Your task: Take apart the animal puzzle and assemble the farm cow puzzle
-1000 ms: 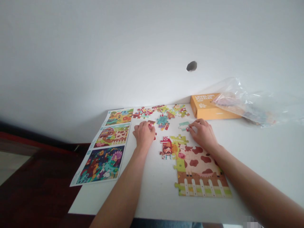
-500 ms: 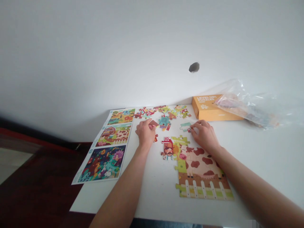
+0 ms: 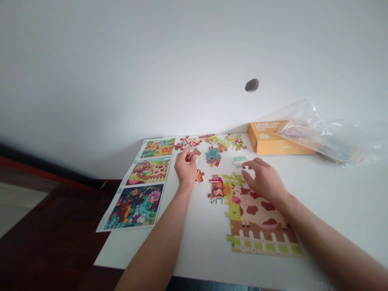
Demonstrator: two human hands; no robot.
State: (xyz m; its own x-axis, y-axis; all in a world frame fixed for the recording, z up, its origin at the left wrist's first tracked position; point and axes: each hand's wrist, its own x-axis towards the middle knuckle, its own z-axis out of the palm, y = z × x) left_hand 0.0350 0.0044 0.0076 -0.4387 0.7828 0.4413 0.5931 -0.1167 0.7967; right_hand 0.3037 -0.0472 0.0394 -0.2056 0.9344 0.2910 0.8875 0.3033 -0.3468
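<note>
My left hand [image 3: 185, 166] pinches a brown-red puzzle piece [image 3: 194, 154] between thumb and fingers, above the table. An orange-red piece [image 3: 200, 176] lies just under its wrist side. My right hand [image 3: 265, 178] is over the upper edge of the joined cow puzzle [image 3: 257, 214], thumb and forefinger apart. Its fingertips are at the right end of a pale blue-green piece [image 3: 239, 161], partly covering it. Left of the cow, and touching its section, sits the joined farmer and barn part [image 3: 216, 190].
Loose pieces [image 3: 224, 143] lie along the wall, with a teal piece [image 3: 213, 155] nearer. A picture sheet [image 3: 138, 186] overhangs the table's left edge. At the back right stands an orange puzzle box [image 3: 266, 137], partly under a clear plastic bag [image 3: 330, 137]. The wall has a hole [image 3: 251, 85].
The left hand has lifted and tilted its brown-red piece. My right thumb has drawn down, away from the forefinger, while the pale piece stays in place. The view has shifted slightly.
</note>
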